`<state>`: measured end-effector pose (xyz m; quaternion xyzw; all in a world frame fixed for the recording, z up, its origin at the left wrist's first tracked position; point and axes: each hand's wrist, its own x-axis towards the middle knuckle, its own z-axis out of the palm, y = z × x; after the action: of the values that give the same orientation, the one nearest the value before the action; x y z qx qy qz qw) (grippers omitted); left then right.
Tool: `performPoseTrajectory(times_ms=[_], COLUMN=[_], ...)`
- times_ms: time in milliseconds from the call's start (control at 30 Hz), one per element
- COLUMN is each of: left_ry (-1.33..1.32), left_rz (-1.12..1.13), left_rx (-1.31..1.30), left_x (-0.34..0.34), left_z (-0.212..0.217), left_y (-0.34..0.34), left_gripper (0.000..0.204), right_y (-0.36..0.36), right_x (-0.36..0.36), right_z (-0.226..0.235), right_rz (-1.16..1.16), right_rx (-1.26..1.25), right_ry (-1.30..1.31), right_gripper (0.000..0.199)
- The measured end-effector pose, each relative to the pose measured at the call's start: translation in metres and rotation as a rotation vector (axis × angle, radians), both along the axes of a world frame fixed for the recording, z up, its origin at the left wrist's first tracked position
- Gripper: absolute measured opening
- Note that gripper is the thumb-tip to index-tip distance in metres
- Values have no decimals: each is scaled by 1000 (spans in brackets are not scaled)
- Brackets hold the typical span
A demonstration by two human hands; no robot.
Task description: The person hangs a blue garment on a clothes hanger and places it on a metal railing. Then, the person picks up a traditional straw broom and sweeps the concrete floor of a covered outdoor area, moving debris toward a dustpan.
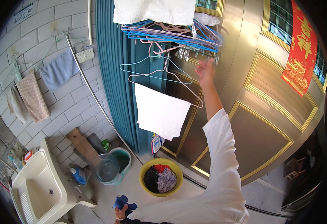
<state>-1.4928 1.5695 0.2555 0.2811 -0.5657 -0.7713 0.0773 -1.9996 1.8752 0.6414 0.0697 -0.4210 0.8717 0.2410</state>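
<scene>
clothes [166,180] in basin [179,170] | bucket [123,156] left of basin | towel [161,112] on hanger [187,86]

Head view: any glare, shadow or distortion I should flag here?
In the head view, the hanging white cloth is nearly washed out; in the same view, the brass-coloured door has glossy highlights, and its outer edge bows with the fisheye; also in the head view, the brown object at lower right sits in shade, too dim to identify.

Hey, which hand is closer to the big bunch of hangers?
Right. The right hand is up at the hangers' lower edge; the left hand is much lower, holding blue cloth.
</scene>
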Motion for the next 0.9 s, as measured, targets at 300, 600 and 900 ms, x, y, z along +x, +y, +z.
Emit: performPoseTrajectory(times_ms=[300,600,900], left_ry=[-1,-15,259], left_rz=[178,293,530], left_rx=[134,178,264], left_x=[-27,5,49], left_z=[-25,-37,9], left_y=[81,123,124], left_gripper=[36,43,44], right_y=[15,12,-121], right_x=[-35,-6,199], right_z=[-10,-45,-176], right_rz=[53,264,1172], right_rx=[70,28,453], right_ry=[202,66,-97], right_gripper=[22,19,24])
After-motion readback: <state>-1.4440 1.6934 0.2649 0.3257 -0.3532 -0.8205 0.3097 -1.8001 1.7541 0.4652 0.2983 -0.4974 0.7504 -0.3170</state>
